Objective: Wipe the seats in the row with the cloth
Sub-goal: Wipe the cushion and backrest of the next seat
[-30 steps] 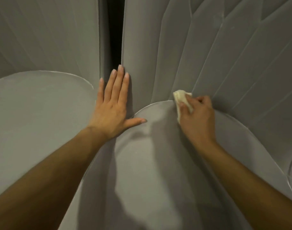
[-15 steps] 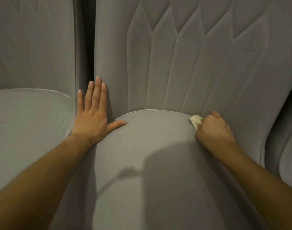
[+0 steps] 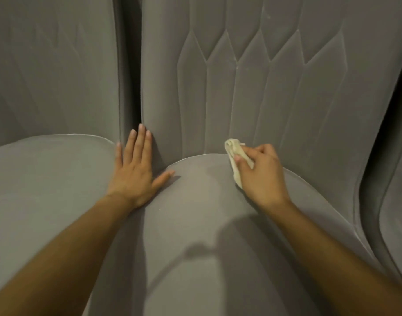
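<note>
Head view showed the middle seat filling most of the frame, its quilted backrest rising behind, with a left seat and a sliver of a right seat alongside. The left hand lay flat, fingers straight, bracing over the gap between cushions. The right hand, clenched round the cloth, had swept back from the cushion's right rear corner toward mid-crease, so that edge looked mostly covered. Broad bare cushion lay open frontward.
</note>
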The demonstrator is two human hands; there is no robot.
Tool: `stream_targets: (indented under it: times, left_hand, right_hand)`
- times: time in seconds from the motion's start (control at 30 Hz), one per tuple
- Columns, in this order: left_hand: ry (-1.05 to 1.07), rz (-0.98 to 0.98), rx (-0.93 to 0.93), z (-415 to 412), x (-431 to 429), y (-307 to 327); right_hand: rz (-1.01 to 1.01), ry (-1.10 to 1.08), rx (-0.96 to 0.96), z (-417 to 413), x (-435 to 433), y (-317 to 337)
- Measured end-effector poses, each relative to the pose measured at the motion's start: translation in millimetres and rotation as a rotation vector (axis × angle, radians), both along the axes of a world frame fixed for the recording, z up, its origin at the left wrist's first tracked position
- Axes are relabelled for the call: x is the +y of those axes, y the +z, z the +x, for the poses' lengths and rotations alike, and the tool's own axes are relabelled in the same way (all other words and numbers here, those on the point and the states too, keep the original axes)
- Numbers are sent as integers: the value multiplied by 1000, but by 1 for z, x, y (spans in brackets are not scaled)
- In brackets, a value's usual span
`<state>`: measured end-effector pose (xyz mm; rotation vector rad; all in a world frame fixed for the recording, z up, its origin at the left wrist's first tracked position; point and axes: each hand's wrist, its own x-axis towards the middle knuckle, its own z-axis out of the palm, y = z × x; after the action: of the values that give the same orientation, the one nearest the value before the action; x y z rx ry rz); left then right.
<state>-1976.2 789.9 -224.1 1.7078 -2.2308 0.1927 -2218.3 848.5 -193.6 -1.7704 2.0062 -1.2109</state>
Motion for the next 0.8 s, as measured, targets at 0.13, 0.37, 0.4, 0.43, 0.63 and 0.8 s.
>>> stream_targets:
  times: [0.13, 0.37, 0.4, 0.43, 0.63, 0.8]
  left_hand:
    - [-82, 129, 63, -8, 19, 4]
    - [-119, -67, -146, -13, 6, -17]
    - [-86, -91, -149, -13, 2, -19]
    - [-55, -115, -150, -13, -2, -20]
    - [44, -229, -110, -11, -18, -28]
    - [49, -263, -89, -12, -25, -30]
  right_hand:
    - [-79, -44, -187, 36, -22, 0]
    - [-446, -52, -156, 59, -64, 34]
    - [-505, -50, -158, 61, -69, 38]
    - [-548, -48, -159, 63, -73, 43]
    - [-625, -32, -45, 77, -90, 57]
    - [-633, 14, 41, 91, -103, 63]
